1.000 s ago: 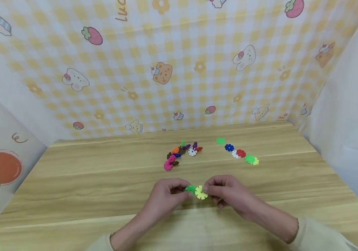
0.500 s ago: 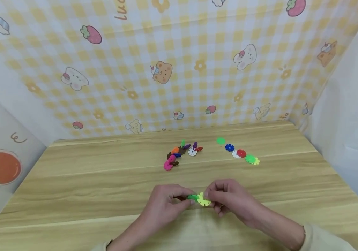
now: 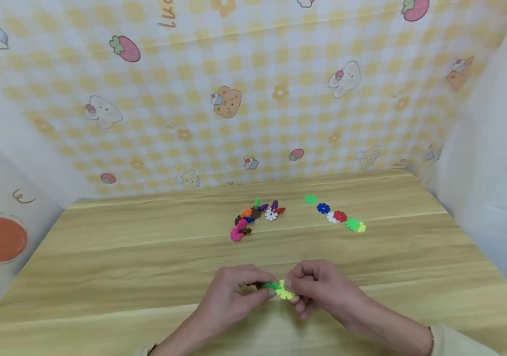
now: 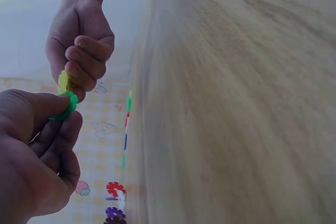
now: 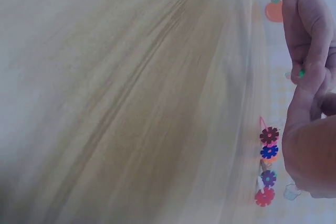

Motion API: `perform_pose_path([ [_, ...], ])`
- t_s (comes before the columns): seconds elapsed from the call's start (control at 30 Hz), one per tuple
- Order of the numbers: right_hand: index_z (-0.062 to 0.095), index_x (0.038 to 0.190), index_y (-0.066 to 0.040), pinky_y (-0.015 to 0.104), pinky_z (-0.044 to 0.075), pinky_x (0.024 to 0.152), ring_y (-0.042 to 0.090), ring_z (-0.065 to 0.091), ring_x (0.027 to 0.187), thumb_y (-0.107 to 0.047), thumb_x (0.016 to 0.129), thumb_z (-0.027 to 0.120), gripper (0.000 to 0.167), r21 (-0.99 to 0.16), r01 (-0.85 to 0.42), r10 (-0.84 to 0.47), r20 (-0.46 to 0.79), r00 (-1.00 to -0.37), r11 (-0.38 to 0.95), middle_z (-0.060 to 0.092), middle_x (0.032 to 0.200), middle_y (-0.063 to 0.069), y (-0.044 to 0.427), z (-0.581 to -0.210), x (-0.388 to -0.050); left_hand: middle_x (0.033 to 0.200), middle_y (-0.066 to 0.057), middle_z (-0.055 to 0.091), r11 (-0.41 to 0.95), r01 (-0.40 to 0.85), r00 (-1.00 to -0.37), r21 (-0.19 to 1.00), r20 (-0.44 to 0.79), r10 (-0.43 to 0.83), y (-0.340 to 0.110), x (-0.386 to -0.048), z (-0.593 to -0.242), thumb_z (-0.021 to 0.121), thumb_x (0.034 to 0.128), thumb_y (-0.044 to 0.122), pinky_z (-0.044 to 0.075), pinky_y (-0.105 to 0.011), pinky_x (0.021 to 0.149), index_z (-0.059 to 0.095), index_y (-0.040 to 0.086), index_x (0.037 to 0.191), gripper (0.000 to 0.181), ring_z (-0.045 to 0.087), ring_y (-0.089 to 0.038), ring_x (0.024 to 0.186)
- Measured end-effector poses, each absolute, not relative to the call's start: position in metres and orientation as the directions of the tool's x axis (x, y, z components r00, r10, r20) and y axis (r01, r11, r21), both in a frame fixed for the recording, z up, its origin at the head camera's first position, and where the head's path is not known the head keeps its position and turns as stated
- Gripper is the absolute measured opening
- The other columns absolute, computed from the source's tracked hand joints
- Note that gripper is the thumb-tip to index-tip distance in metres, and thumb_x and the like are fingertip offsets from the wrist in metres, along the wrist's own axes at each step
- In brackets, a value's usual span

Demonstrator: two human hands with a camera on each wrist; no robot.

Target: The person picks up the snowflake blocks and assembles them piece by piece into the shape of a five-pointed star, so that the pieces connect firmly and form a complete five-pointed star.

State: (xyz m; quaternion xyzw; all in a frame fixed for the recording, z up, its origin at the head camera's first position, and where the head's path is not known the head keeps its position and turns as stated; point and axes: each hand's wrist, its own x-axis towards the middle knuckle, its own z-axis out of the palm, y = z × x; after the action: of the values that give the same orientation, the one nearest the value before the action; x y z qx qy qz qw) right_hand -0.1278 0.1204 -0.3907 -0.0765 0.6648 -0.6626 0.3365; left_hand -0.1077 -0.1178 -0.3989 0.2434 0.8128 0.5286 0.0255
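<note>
Close to the table's near side, my left hand pinches a green notched snowflake disc between thumb and fingers. My right hand pinches a yellow notched disc that meets the green one edge to edge. In the left wrist view the green disc and yellow disc touch, set at an angle. A dark brown bit shows behind the left fingers; I cannot tell whether it is another disc. In the right wrist view only a speck of the green disc shows between the hands.
Farther back on the wooden table lies a joined chain of coloured discs, with a white disc and its purple and red pieces beside it. To the right, a row holds green, blue, white, red and yellow discs.
Both hands have come down slightly toward the near edge, holding the discs. The yellow disc has tilted, and the left fingers cover more of the green one. The discs farther back stay put.
</note>
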Motion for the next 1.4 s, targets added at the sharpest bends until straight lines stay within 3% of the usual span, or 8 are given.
perform_pose_path([
  [0.13,0.061,0.114,0.008,0.035,0.062,0.068,0.019,0.069,0.074,-0.023,0.103,0.062,0.033,-0.944,0.275,-0.453,-0.329,-0.828,0.183,0.069,0.090,0.011,0.142,-0.394,-0.135,0.092,0.006,0.075,0.313,0.307,-0.904,0.899,0.172,0.391,-0.122,-0.115,-0.401,0.077,0.0916,0.013,0.053,-0.024,0.067,0.080,0.019,0.102,0.013,0.061,-0.007,0.077],
  [0.3,0.046,0.121,0.010,0.036,0.063,0.067,0.020,0.070,0.075,-0.011,0.099,0.065,0.036,-0.919,0.208,-0.160,-0.273,-0.949,0.334,0.065,0.099,0.016,0.195,-0.411,-0.164,0.094,-0.001,0.074,0.317,0.180,-0.950,0.931,0.081,0.303,-0.131,-0.118,-0.404,0.075,0.0916,0.010,0.049,-0.021,0.059,0.078,0.014,0.104,0.013,0.057,-0.010,0.072],
  [0.47,0.026,0.136,0.014,0.031,0.062,0.066,0.009,0.068,0.074,-0.013,0.097,0.067,0.063,-0.884,0.195,-0.016,-0.222,-0.975,0.425,0.050,0.122,0.026,0.237,-0.418,-0.202,0.093,-0.003,0.074,0.321,0.148,-0.963,0.935,0.062,0.263,-0.133,-0.118,-0.406,0.075,0.0908,0.008,0.048,-0.021,0.060,0.078,0.013,0.102,0.013,0.057,-0.010,0.071],
  [0.73,0.026,0.147,0.012,0.031,0.060,0.064,0.016,0.067,0.074,-0.021,0.093,0.074,0.079,-0.835,0.075,-0.084,-0.144,-0.986,0.545,0.046,0.134,0.027,0.231,-0.418,-0.231,0.092,-0.003,0.072,0.304,0.144,-0.977,0.942,0.087,0.192,-0.132,-0.114,-0.408,0.075,0.0912,0.009,0.050,-0.022,0.064,0.078,0.014,0.103,0.013,0.058,-0.011,0.076],
  [0.83,0.042,0.139,0.012,0.036,0.057,0.069,0.018,0.065,0.072,-0.019,0.094,0.073,0.064,-0.721,-0.047,-0.117,-0.048,-0.992,0.692,0.058,0.123,0.026,0.229,-0.418,-0.234,0.092,-0.004,0.072,0.278,0.133,-0.985,0.951,0.095,0.146,-0.130,-0.115,-0.408,0.075,0.0912,0.010,0.051,-0.022,0.067,0.078,0.013,0.103,0.013,0.059,-0.012,0.078],
  [0.97,0.062,0.123,0.009,0.035,0.049,0.070,0.017,0.062,0.065,-0.016,0.093,0.072,0.040,-0.588,-0.148,-0.173,0.015,-0.985,0.795,0.070,0.085,0.012,0.231,-0.417,-0.233,0.096,-0.009,0.072,0.183,0.111,-0.986,0.977,0.086,0.143,-0.126,-0.118,-0.408,0.074,0.0922,0.010,0.052,-0.021,0.068,0.077,0.009,0.104,0.013,0.061,-0.013,0.079],
  [1.17,0.075,0.105,0.001,0.024,0.047,0.057,0.011,0.063,0.059,-0.013,0.094,0.072,0.018,-0.647,-0.181,-0.181,0.066,-0.981,0.741,0.070,0.070,0.000,0.221,-0.414,-0.222,0.097,-0.011,0.072,0.100,0.088,-0.987,0.991,0.073,0.146,-0.125,-0.117,-0.408,0.071,0.0926,0.007,0.050,-0.020,0.066,0.076,0.004,0.105,0.014,0.060,-0.011,0.076],
  [1.4,0.072,0.116,0.007,0.025,0.061,0.070,0.016,0.074,0.073,-0.011,0.100,0.065,0.025,-0.874,-0.168,-0.347,0.000,-0.938,0.455,0.077,0.096,0.014,0.171,-0.405,-0.183,0.093,-0.009,0.072,0.129,0.090,-0.989,0.988,0.073,0.129,-0.126,-0.113,-0.412,0.072,0.0923,0.006,0.049,-0.020,0.064,0.077,0.006,0.104,0.013,0.058,-0.011,0.074],
])
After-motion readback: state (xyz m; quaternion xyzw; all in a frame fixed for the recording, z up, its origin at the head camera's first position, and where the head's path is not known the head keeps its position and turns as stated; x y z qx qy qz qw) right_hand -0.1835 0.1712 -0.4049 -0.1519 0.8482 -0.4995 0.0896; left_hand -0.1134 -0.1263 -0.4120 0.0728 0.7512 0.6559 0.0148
